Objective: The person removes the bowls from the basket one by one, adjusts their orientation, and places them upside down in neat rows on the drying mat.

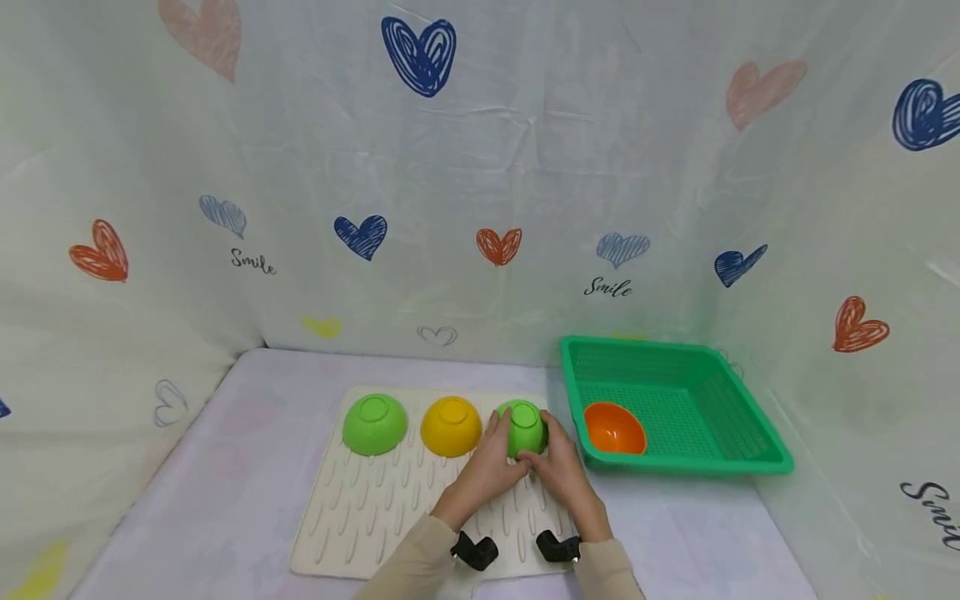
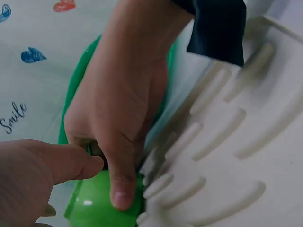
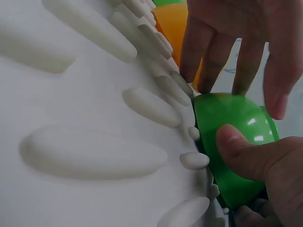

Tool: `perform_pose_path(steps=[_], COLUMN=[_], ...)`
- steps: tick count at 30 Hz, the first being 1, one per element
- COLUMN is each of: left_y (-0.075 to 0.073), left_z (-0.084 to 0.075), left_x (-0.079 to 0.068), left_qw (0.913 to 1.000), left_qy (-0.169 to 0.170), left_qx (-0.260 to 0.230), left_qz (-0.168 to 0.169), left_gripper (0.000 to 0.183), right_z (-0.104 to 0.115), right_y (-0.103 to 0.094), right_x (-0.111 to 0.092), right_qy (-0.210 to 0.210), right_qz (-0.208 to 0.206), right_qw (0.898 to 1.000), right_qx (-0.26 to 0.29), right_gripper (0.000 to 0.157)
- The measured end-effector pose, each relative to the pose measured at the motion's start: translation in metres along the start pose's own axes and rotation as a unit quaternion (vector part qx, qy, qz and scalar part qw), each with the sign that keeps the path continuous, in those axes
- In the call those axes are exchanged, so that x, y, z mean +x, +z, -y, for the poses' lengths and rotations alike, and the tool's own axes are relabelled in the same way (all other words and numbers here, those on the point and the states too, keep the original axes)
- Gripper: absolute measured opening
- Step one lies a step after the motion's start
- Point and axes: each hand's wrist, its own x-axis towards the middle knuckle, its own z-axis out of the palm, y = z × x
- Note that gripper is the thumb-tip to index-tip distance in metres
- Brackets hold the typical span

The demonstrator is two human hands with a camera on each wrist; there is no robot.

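Observation:
An upside-down small green bowl (image 1: 525,417) sits at the right end of a white ridged mat (image 1: 352,517), with both hands around it. On its left side, the left hand (image 1: 487,467) holds it; in the right wrist view several of this hand's fingers (image 3: 215,61) reach the bowl's edge. From the right, the right hand (image 1: 561,475) grips it, thumb (image 3: 236,142) pressed against the wall. The two thumbs come close together at the bowl's near side in the head view. Part of the right hand's fingers is hidden behind the bowl.
A yellow bowl (image 1: 451,427) and a larger green bowl (image 1: 375,425) lie upside down in a row to the left on the mat. Right of the mat stands a green basket (image 1: 682,462) with an orange bowl (image 1: 615,429) inside. A heart-printed curtain (image 1: 427,167) encloses the table.

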Motion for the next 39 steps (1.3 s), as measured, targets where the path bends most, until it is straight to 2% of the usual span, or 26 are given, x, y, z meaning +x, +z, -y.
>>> perform_pose_path(steps=[6,9,12,18,23,26,28,30,32,35,39], left_y=[-0.018,-0.032,-0.050,-0.096,-0.135,-0.161,-0.178,-0.192,-0.202,-0.211,-0.212], left_z=[-0.009,-0.006,0.003,0.023,0.040,0.056,0.069,0.081,0.092,0.105,0.121], left_x=[-0.017,-0.030,-0.043,-0.064,-0.078,-0.084,-0.086,-0.088,-0.091,-0.095,-0.096], left_qw=[0.9991,0.9981,0.9970,0.9967,0.9965,0.9930,0.9894,0.9853,0.9834,0.9816,0.9744], left_qy=[0.013,0.003,-0.005,0.003,0.027,0.041,0.037,0.021,-0.006,-0.064,-0.145], left_qx=[-0.038,-0.057,-0.075,-0.077,-0.043,-0.016,0.004,0.025,0.041,0.049,0.063], left_qz=[0.018,0.025,0.018,-0.024,-0.067,-0.109,-0.141,-0.168,-0.177,-0.173,-0.160], left_gripper=[0.084,0.082,0.080,0.077,0.075,0.071,0.069,0.067,0.066,0.065,0.065], right_z=[-0.001,-0.003,-0.004,-0.004,-0.005,-0.006,-0.006,-0.005,-0.006,-0.006,-0.007], right_y=[0.005,0.007,0.007,0.007,0.007,0.008,0.007,0.006,0.004,0.003,0.003], right_x=[0.002,0.001,0.000,-0.002,-0.003,-0.003,-0.003,-0.002,-0.002,-0.002,-0.001], right_qy=[0.011,0.016,0.021,0.032,0.042,0.040,0.037,0.036,0.034,0.034,0.035], right_qz=[0.000,0.001,0.001,-0.002,-0.003,-0.002,0.000,0.001,0.001,-0.003,-0.004], right_qw=[1.000,1.000,0.999,0.998,0.997,0.997,0.997,0.997,0.997,0.997,0.997], right_qx=[0.016,0.022,0.032,0.051,0.059,0.065,0.066,0.067,0.064,0.063,0.064], right_gripper=[0.084,0.084,0.085,0.087,0.088,0.088,0.089,0.089,0.089,0.089,0.090])
